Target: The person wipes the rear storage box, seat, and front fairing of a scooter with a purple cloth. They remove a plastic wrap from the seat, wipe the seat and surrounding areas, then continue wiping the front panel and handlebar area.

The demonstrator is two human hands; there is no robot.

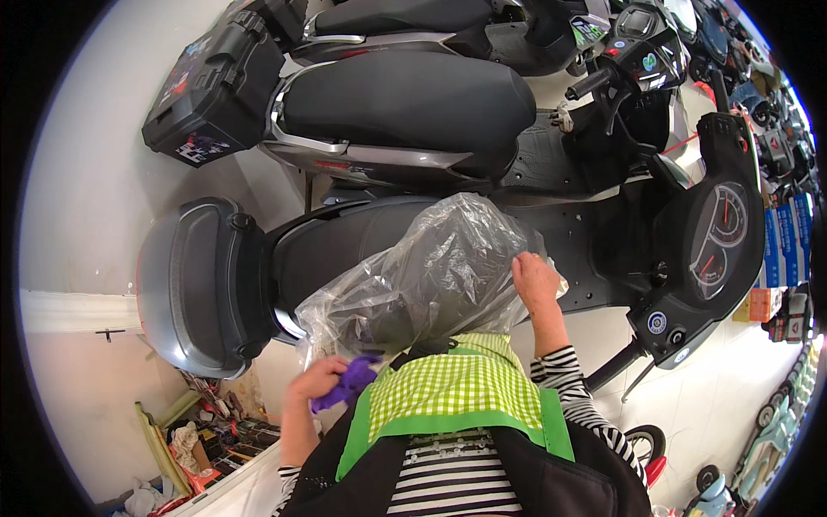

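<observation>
A clear plastic cover (405, 280) lies crumpled over the front part of the black seat (323, 246) of the nearest scooter. My right hand (536, 280) pinches the cover's right edge, near the footboard. Lower left, my left hand (319, 379) is closed on a purple cloth (346, 384), close to the cover's near left corner. Part of the seat shows through the thin plastic. The fingertips of my left hand are partly hidden.
A grey and black top box (202, 284) sits behind the seat; the dashboard (724, 233) and handlebar are at the right. Another scooter (405, 103) with a black box stands close beyond. Tools (233, 431) lie in the lower left corner. Blue boxes (788, 241) stand far right.
</observation>
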